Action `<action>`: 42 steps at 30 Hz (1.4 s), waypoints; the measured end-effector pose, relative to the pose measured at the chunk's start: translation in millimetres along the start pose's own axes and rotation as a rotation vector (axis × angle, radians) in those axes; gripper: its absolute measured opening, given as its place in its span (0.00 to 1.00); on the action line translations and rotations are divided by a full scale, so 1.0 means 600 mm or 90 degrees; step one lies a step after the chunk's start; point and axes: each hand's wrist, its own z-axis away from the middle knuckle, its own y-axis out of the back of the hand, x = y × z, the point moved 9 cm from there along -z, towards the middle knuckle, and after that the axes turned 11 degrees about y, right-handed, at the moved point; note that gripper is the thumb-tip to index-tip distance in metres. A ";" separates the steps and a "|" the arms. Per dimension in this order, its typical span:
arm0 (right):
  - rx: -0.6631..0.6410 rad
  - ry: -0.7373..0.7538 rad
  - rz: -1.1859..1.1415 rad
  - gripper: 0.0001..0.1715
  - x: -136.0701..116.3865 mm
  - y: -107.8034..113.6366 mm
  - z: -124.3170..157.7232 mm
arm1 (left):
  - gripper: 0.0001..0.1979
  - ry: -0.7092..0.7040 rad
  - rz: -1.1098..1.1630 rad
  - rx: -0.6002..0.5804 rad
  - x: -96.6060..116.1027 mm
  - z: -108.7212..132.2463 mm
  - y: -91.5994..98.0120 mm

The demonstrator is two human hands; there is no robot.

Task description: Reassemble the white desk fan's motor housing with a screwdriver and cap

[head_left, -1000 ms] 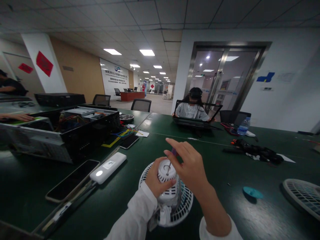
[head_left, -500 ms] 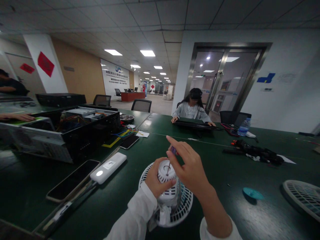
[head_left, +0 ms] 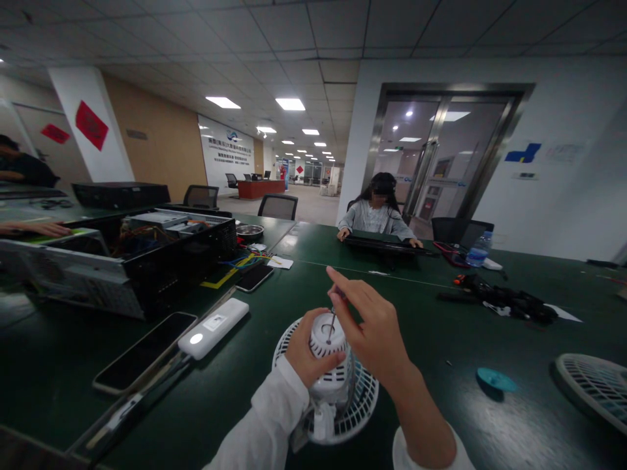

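While half hidden behind fingers, a small purple-handled screwdriver [head_left: 337, 295], shaft nearly upright, tip down at the centre of a white fan motor housing [head_left: 321, 329]; right grip [head_left: 375, 333] pinching the handle from above, nearer the tool; left grip [head_left: 308, 349] clenched around the housing; round white fan guard [head_left: 365, 395] below, on a green tabletop [head_left: 431, 405], white power bank [head_left: 213, 328] nearby.

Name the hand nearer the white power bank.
Left: the left hand grips the fan's motor housing to the right of the power bank; the right hand, pinching a screwdriver, sits farther right.
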 end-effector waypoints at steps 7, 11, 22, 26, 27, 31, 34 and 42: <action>-0.015 -0.018 -0.001 0.23 0.003 -0.002 0.002 | 0.31 0.001 0.001 0.012 0.003 0.001 0.004; -0.009 0.001 -0.023 0.22 -0.002 -0.002 0.000 | 0.31 0.001 0.000 0.006 0.007 0.001 0.003; -0.017 -0.010 -0.081 0.25 0.000 -0.002 0.002 | 0.32 0.016 0.006 0.004 0.003 0.000 0.002; 0.002 0.007 -0.009 0.18 -0.004 0.003 0.000 | 0.31 0.008 -0.007 0.013 0.005 0.000 0.004; 0.005 0.004 0.017 0.16 -0.003 0.003 0.000 | 0.31 0.006 -0.006 0.013 0.006 0.000 0.004; -0.011 -0.018 0.085 0.14 0.005 0.000 0.002 | 0.31 -0.007 0.014 0.020 0.006 0.001 0.004; -0.044 -0.023 0.100 0.15 0.008 -0.005 0.003 | 0.31 -0.013 0.013 0.016 0.005 0.001 0.003; -0.026 -0.033 0.162 0.11 0.019 0.004 0.004 | 0.32 0.007 0.003 0.008 0.000 -0.001 0.003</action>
